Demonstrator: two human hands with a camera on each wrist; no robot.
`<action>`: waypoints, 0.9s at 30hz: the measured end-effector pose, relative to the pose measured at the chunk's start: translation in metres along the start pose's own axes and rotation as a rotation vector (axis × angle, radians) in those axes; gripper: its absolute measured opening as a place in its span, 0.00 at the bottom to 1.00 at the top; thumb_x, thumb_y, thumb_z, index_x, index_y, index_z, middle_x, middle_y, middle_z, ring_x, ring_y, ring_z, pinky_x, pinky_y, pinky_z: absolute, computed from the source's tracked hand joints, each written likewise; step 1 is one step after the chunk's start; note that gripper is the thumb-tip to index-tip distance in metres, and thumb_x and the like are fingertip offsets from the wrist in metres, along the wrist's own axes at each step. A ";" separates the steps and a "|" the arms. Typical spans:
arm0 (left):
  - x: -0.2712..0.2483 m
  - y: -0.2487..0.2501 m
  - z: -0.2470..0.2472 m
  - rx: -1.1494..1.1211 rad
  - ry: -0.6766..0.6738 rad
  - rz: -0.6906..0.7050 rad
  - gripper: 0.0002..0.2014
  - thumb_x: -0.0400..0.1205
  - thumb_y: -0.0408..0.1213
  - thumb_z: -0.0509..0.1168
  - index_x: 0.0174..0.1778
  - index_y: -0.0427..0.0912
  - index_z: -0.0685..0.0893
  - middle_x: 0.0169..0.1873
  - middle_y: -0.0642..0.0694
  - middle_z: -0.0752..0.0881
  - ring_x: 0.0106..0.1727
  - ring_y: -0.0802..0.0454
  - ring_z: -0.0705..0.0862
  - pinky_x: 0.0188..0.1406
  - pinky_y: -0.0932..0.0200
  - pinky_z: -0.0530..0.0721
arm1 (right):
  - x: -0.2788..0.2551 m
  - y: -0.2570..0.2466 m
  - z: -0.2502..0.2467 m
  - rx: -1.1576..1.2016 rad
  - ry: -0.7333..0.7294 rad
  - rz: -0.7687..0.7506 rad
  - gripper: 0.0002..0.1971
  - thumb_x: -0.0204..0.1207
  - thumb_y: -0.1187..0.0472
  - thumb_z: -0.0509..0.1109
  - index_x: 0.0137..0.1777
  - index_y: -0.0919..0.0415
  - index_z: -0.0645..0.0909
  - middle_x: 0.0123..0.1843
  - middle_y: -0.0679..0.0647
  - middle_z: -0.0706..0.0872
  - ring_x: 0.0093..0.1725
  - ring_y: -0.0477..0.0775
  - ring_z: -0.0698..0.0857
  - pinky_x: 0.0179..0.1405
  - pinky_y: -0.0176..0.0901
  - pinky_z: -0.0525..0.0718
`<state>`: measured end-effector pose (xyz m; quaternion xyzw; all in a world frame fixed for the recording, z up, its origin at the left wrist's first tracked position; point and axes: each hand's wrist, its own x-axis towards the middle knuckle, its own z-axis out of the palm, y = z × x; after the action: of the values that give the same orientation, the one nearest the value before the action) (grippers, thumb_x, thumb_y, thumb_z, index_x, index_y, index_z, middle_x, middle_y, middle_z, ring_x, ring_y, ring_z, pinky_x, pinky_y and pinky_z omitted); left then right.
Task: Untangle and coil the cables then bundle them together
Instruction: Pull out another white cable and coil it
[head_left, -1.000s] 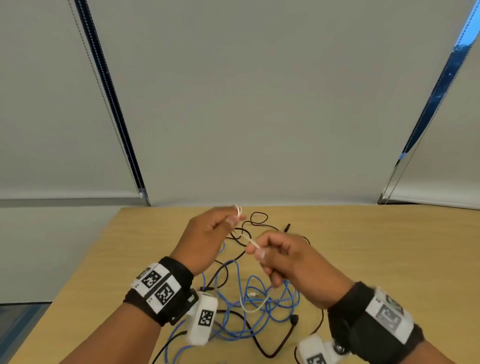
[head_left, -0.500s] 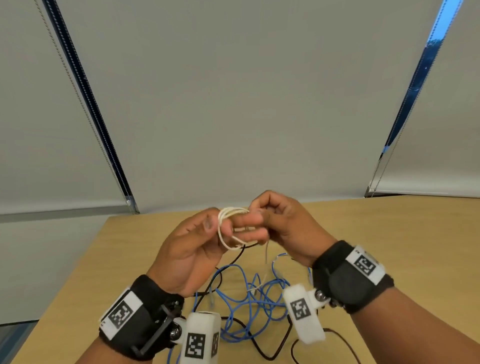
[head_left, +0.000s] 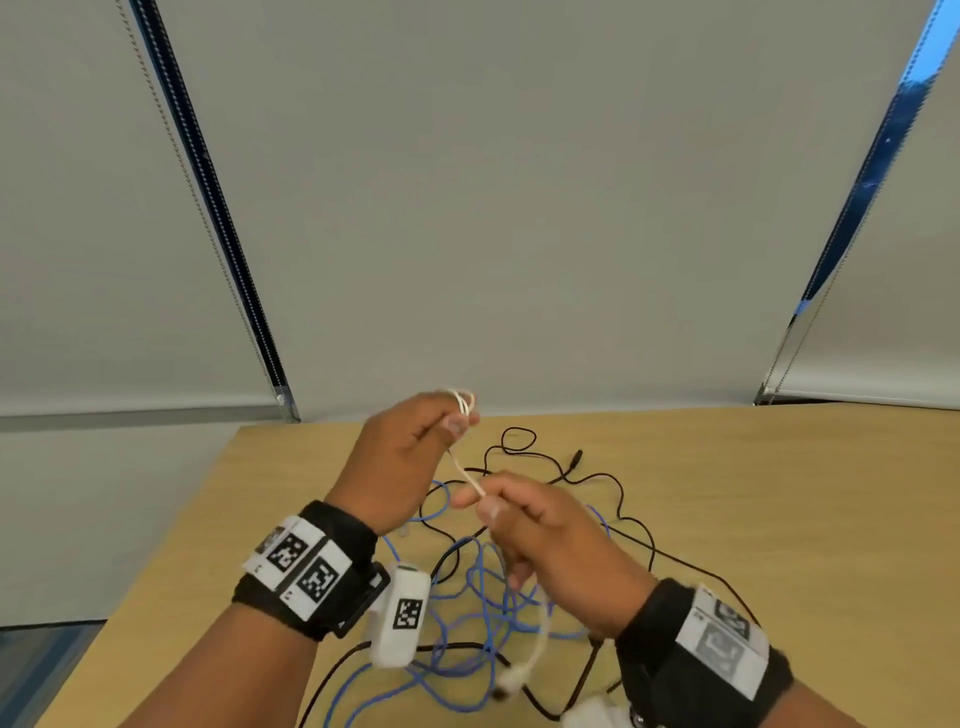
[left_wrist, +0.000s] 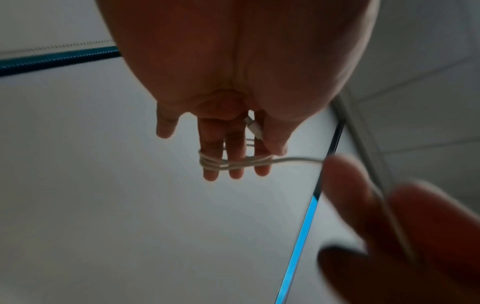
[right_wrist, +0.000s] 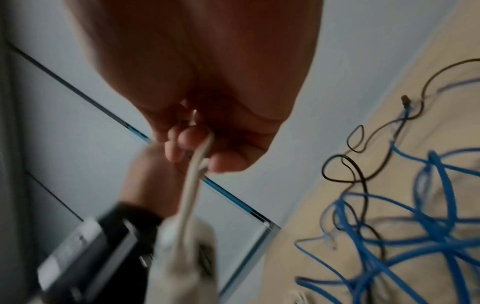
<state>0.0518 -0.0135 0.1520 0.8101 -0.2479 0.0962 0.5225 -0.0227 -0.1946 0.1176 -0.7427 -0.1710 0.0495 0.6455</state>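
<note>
My left hand (head_left: 447, 415) is raised over the table's far part, with a thin white cable (head_left: 464, 402) wound in a few turns around three straight fingers (left_wrist: 235, 164). Its thumb pins the cable's plug end (left_wrist: 254, 129) against the index finger. A short taut length runs down to my right hand (head_left: 480, 504), which pinches the white cable (right_wrist: 201, 158) between thumb and fingertips. The rest hangs below the right hand to a white plug (head_left: 511, 680). Under both hands a blue cable (head_left: 467, 618) and a thin black cable (head_left: 519, 441) lie tangled on the table.
The wooden table (head_left: 779, 519) has bare surface to the right and left of the tangle. Its far edge meets grey window blinds (head_left: 519, 208). The black cable's plug (head_left: 575, 458) lies beyond the hands. Bands with markers sit on both wrists.
The right hand, which was up at the left fingers laying a turn, has dropped down and toward me, drawing a fresh taut length of white cable. The left hand keeps its coil.
</note>
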 end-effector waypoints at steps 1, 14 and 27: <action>-0.005 -0.006 0.004 0.011 -0.049 -0.054 0.10 0.88 0.36 0.64 0.56 0.48 0.91 0.58 0.58 0.91 0.62 0.66 0.86 0.69 0.52 0.82 | 0.002 -0.008 -0.008 -0.042 0.060 -0.027 0.13 0.81 0.43 0.63 0.54 0.42 0.89 0.32 0.44 0.79 0.27 0.47 0.74 0.30 0.45 0.78; -0.032 0.005 0.040 -0.688 -0.288 -0.197 0.11 0.87 0.39 0.60 0.44 0.39 0.85 0.36 0.39 0.87 0.44 0.34 0.91 0.54 0.47 0.87 | 0.012 -0.012 -0.046 0.065 0.215 0.011 0.15 0.92 0.56 0.58 0.48 0.55 0.84 0.38 0.53 0.88 0.21 0.51 0.74 0.22 0.42 0.76; -0.034 0.004 0.048 -0.643 -0.094 -0.284 0.14 0.85 0.47 0.60 0.39 0.45 0.84 0.22 0.56 0.66 0.23 0.58 0.62 0.37 0.59 0.80 | 0.012 -0.008 -0.044 0.414 0.112 0.152 0.16 0.90 0.55 0.61 0.44 0.53 0.86 0.43 0.60 0.88 0.29 0.53 0.83 0.25 0.43 0.83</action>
<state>0.0155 -0.0471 0.1202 0.6341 -0.1742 -0.0978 0.7470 0.0005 -0.2317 0.1341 -0.6069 -0.0644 0.0905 0.7870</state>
